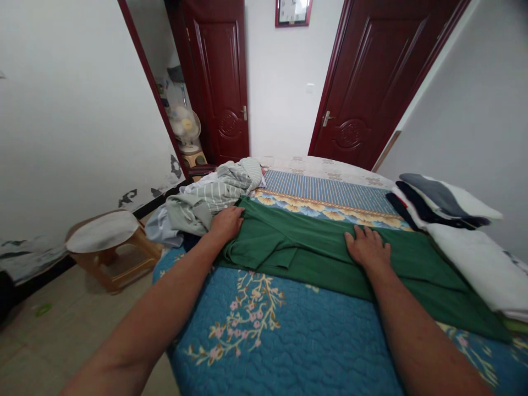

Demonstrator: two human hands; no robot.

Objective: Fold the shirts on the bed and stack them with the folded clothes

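White walls and two dark red doors point(223, 82) close off the far end of the room, with a framed clock point(292, 11) hung between them and a small fan point(185, 126) seen through the open doorway on the left. Most of the view is filled by a bed covered with a blue quilted spread point(289, 341) printed with flowering branches. A green garment point(313, 247) is laid out flat across the middle of the spread, reaching from the left side of the bed almost to the right edge of the picture, with a folded flap near its left end. The left hand point(226, 223) is set on the garment's left end, knuckles up and fingers curled down onto the cloth; whether fabric is pinched under them cannot be told. The right hand point(368, 248) is pressed flat on the garment further right, palm down, fingers spread and nothing gripped. Just beyond the left hand, a loose heap of striped and grey clothes point(210, 198) is piled at the bed's left edge. Folded dark and white clothes point(445, 201) are stacked at the right side, next to a folded white piece point(478, 264). A low wooden stool point(107, 247) with a pale cushion is placed on the tiled floor beside the bed.
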